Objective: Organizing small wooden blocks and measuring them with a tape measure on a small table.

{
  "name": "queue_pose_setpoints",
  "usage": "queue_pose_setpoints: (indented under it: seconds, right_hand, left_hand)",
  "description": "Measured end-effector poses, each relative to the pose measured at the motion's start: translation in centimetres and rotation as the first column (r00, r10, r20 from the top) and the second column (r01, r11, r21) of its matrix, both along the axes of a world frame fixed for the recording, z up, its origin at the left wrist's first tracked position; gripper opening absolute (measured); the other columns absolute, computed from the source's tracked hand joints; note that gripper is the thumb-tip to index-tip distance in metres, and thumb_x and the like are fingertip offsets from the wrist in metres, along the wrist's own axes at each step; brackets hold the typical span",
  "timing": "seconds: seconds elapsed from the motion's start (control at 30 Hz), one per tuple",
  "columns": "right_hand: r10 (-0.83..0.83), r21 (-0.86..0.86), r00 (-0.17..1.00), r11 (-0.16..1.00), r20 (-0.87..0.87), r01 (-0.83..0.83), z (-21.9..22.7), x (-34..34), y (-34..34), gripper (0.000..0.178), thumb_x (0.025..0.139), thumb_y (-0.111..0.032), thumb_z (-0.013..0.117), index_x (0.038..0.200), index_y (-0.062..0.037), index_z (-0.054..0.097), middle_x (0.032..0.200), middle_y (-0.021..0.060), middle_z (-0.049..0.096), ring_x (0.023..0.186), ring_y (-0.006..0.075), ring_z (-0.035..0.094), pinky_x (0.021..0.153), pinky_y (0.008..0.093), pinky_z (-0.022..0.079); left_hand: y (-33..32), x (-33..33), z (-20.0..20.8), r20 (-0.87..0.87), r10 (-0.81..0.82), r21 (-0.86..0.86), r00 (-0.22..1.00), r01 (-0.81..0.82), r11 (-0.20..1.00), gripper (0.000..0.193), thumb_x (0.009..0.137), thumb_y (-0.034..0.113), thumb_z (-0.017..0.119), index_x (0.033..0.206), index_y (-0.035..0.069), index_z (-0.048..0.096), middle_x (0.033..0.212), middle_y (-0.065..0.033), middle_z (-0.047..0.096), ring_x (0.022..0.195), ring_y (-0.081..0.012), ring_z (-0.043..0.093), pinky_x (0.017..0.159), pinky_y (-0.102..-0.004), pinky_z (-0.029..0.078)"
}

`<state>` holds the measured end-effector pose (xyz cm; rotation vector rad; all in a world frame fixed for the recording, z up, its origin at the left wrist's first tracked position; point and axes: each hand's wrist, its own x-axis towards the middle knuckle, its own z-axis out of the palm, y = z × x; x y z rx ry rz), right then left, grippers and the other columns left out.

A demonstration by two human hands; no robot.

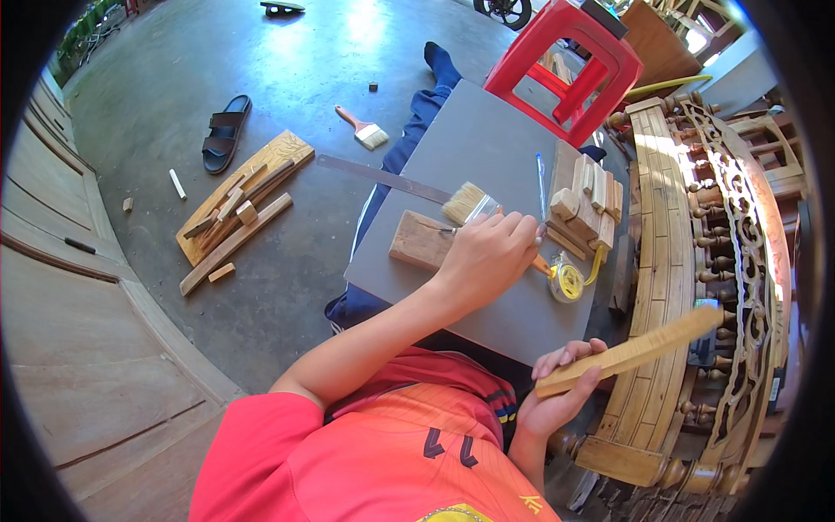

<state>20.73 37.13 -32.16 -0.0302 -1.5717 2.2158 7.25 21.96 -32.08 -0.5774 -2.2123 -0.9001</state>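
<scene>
My left hand [491, 261] is closed over the handle of a paintbrush [463, 205] above the grey board; most of the handle is hidden under the fingers. Beside that hand a thin metal tip sticks out over a brown wooden block [422, 241]; what it belongs to is hidden. At the lower right, my right hand [564, 391] grips one end of a long light wooden strip [639, 348], which points out to the right. A steel ruler [383, 179], a yellow tape measure [567, 283] and a blue pen [541, 184] lie on the board.
The grey board [487, 130] rests across my legs. Wood pieces [587, 202] are stacked at its right edge, near a red stool [565, 70]. A carved wooden bench [652, 261] stands right. On the floor lie wood offcuts [243, 204], a sandal [228, 135] and another paintbrush [364, 129].
</scene>
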Motion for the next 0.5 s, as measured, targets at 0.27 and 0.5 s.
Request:
queue_pose_setpoints:
  seconds: [0.27,0.5]
  right_hand:
    - [0.421,0.029,0.827,0.885,0.374,-0.464,-0.9,1.7,1.2,0.039,0.104,-0.037,0.050,0.127,-0.0058,0.041,0.083,0.0047,0.047,0.062,0.0129,0.046,0.059,0.0274,0.044]
    - [0.324,-0.063,0.895,0.945,0.307,-0.320,0.7,1.0,-0.5,0.035,0.102,-0.036,0.053,0.121,-0.0066,0.047,0.080,0.0023,0.044,0.059,0.0105,0.044,0.055,0.0260,0.041]
  left_hand:
    - [0.0,-0.2,-0.1,0.027,0.005,-0.071,1.000,-0.003,0.998,0.017,0.091,0.015,0.066,0.089,0.006,0.052,0.079,-0.0077,0.056,0.075,-0.0257,0.061,0.070,-0.0385,0.048]
    - [0.0,-0.3,-0.6,0.028,0.038,-0.109,0.999,-0.035,0.993,0.017,0.091,0.015,0.066,0.090,0.006,0.052,0.080,-0.0074,0.056,0.077,-0.0250,0.062,0.071,-0.0382,0.048]
